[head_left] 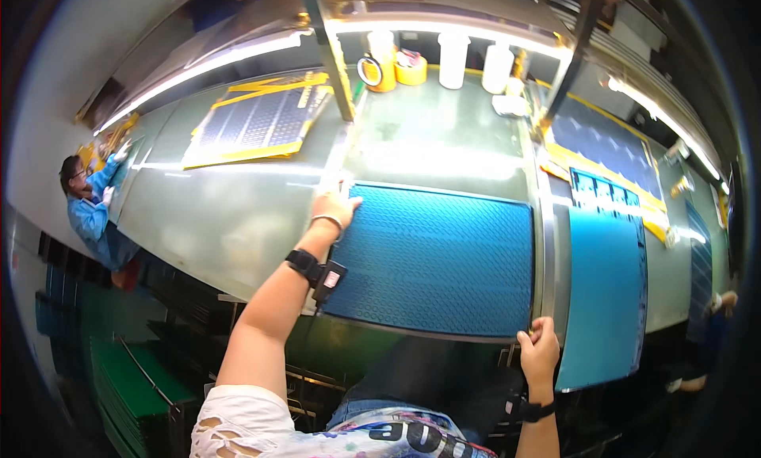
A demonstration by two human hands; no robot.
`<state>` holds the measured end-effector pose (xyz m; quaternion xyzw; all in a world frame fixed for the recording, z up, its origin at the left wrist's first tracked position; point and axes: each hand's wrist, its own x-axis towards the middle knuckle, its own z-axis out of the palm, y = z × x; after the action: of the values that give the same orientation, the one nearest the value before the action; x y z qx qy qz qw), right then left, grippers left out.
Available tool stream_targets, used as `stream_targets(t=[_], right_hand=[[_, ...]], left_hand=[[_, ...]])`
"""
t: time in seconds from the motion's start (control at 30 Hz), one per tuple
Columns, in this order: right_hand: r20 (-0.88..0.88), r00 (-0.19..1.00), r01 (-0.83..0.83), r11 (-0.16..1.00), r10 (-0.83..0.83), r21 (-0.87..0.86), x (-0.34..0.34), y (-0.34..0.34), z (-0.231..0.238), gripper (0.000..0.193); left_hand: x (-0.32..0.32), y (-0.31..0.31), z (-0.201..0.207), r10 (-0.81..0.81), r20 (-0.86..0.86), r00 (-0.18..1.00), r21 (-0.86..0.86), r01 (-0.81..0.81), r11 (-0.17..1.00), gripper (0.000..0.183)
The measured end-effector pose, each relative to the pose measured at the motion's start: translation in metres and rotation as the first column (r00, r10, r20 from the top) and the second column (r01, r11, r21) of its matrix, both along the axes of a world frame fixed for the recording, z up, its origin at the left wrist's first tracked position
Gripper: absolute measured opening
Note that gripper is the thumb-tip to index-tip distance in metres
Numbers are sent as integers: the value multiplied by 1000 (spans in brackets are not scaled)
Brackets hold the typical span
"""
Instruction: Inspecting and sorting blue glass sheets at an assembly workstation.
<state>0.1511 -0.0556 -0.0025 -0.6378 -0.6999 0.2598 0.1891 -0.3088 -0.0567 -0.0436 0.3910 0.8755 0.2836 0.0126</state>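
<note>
A blue rectangular panel [432,260] with a dark rim and a textured, patterned face lies in front of me, its near edge at the table's front edge. My left hand [334,204] grips its far left corner, with thumb and fingers closed about the edge. At the near right corner my right hand [541,345] has its thumb and fingers bent together on the panel's edge. What lies under the fingers of either hand is hidden. To the right of the panel, past a metal strip, lies a smooth blue sheet [604,291] with a patterned far end.
The pale green table [230,220] runs across the view. Dark panels with yellow borders [258,121] lie far left. Tape rolls [411,70] and white cylinders [453,60] stand at the back. Metal posts [326,54] rise from the table. A person in blue [91,212] works at left.
</note>
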Motion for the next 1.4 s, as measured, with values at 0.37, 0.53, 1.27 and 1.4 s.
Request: stream_targets(t=[0.37, 0.53, 1.27, 1.4], right_hand=[[-24, 998, -51, 999, 51, 7, -10, -2, 5, 46], [-15, 999, -29, 996, 28, -80, -6, 0, 16, 53], [709, 547, -585, 809, 446, -58, -96, 190, 8, 71], [750, 492, -592, 802, 441, -83, -90, 190, 13, 71]], left_hand=[[-10, -9, 2, -108, -146, 983, -339, 53, 939, 37], [2, 3, 9, -123, -121, 985, -400, 65, 914, 38], [3, -23, -10, -238, -488, 839, -284, 105, 953, 49], [13, -17, -8, -224, -334, 915, -376, 89, 922, 58]])
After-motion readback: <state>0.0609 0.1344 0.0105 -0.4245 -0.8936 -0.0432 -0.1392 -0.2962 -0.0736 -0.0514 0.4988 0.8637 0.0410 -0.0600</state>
